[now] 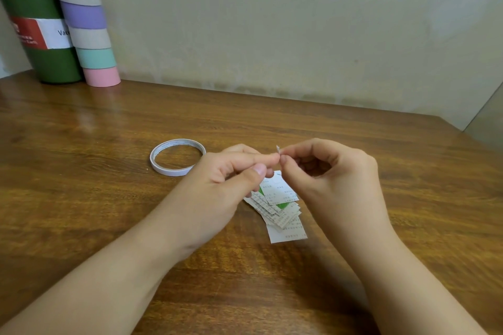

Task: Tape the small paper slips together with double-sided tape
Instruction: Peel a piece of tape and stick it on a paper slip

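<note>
A fanned pile of small printed paper slips (280, 209), white with green patches, lies on the wooden table (109, 198) under my hands. A thin white roll of double-sided tape (177, 156) lies flat to the left of them. My left hand (228, 179) and my right hand (332, 179) meet fingertip to fingertip above the slips. Between them they pinch a tiny white piece of tape (278, 148), of which only a small tip shows above the fingers.
A dark green flask (38, 35) with a red and white label stands at the back left corner. Beside it leans a tall tube (87, 24) banded in mint, beige, purple and pink. A pale wall runs behind the table; the table's right edge is at the far right.
</note>
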Demonstrator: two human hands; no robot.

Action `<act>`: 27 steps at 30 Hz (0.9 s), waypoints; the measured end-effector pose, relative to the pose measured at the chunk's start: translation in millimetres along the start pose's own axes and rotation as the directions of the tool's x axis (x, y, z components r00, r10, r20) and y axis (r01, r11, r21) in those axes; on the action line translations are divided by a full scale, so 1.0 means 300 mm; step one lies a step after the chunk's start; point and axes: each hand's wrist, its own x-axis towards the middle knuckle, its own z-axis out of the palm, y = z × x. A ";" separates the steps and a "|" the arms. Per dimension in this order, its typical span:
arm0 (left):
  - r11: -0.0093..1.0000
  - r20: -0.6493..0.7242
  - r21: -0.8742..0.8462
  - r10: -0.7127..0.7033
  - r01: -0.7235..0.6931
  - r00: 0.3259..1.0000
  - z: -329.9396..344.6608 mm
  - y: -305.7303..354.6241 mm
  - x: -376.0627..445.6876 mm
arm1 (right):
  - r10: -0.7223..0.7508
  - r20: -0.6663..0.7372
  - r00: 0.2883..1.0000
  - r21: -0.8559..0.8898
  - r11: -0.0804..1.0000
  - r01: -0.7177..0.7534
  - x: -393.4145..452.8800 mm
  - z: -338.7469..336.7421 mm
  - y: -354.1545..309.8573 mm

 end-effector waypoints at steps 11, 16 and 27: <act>0.961 0.010 0.268 0.065 -0.065 0.998 -0.008 -0.001 0.000 | 0.080 0.035 0.996 0.000 0.997 -0.080 -0.001 0.000 -0.008; 0.937 0.040 0.339 0.070 -0.079 0.997 -0.006 0.001 -0.002 | 0.119 0.053 0.992 0.012 0.993 -0.120 -0.002 -0.001 -0.013; 0.993 0.011 0.115 0.033 -0.035 0.999 -0.006 0.002 0.001 | 0.168 0.089 0.982 0.121 0.976 -0.178 0.001 -0.013 -0.029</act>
